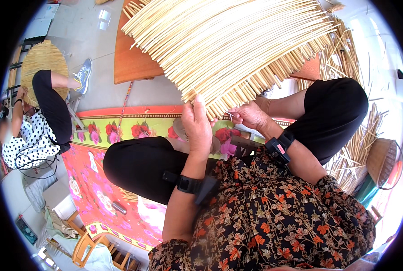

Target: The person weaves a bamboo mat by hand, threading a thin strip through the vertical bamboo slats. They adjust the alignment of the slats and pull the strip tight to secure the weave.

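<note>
The left hand (197,126) grips the corner of a stalk mat (228,54) while the right hand (250,116) pinches a thin pale piece (230,113).

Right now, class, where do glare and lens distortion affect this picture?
Head view: glare bleaches the upper middle of the stalk mat; head view: the floor at upper right is overbright too; head view: black corners frame a rounded, fisheye-shaped image.

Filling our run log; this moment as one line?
left grip: yellowish flat stalk mat, near corner | right grip: apparently thin whitish strand | mat: partly over orange wooden board
</note>
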### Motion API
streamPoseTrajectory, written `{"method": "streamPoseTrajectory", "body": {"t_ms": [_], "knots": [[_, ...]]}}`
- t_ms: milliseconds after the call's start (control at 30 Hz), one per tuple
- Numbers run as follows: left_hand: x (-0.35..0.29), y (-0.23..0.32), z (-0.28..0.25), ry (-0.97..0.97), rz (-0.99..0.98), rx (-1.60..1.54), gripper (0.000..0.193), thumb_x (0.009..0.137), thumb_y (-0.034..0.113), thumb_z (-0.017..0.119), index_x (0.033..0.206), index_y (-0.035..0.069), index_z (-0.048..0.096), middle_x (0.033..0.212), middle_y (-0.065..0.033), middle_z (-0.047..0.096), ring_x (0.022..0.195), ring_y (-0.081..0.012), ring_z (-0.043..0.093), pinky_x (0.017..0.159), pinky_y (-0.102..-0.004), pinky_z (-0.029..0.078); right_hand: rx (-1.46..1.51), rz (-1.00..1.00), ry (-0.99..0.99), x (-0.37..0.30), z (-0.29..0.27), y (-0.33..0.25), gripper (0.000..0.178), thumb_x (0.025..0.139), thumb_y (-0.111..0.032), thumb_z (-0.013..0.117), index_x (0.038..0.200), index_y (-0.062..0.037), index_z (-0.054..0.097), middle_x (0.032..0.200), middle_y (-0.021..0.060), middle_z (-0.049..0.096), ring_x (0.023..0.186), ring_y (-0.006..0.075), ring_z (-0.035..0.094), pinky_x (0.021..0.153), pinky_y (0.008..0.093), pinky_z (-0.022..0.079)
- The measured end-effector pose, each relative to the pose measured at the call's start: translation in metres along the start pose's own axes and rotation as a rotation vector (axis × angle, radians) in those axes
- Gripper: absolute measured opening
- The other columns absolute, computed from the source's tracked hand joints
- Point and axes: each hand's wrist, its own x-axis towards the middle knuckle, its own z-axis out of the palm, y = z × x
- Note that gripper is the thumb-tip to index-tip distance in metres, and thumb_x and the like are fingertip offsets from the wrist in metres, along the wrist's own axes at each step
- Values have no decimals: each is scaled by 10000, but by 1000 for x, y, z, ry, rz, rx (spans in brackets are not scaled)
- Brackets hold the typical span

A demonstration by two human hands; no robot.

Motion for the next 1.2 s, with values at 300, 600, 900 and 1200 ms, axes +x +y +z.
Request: {"method": "streamPoseTrajectory", "body": {"t_ms": [300,600,900,1200], "knots": [[-2,2,-2,-63,6,-127,316,1046,296,444,1033,-2,546,793,-77,631,552,-91,518,467,-230,409,42,17,-19,1,0,0,189,892,-32,667,726,1,583,575,19,496,478,120,418,473,271,339],[-5,5,-7,-125,-29,-206,314,1047,274,438,1045,-15,563,795,-96,634,572,-114,534,497,-238,427,85,-31,-94,0,1,1,158,906,-13,633,756,-13,581,588,13,492,475,106,399,466,264,330],[-4,1,-4,-38,15,-23,307,1044,267,444,1002,-12,562,703,-70,610,484,-106,505,432,-221,407,39,23,5,0,-2,1,182,870,-33,691,728,4,584,582,27,489,476,126,420,473,280,343],[-3,-3,-6,-19,26,-35,264,1034,244,473,1061,-12,534,721,-74,610,476,-100,501,421,-222,410,14,55,46,-3,2,-3,182,854,-37,712,726,3,590,570,17,478,469,125,425,460,275,340]]}}
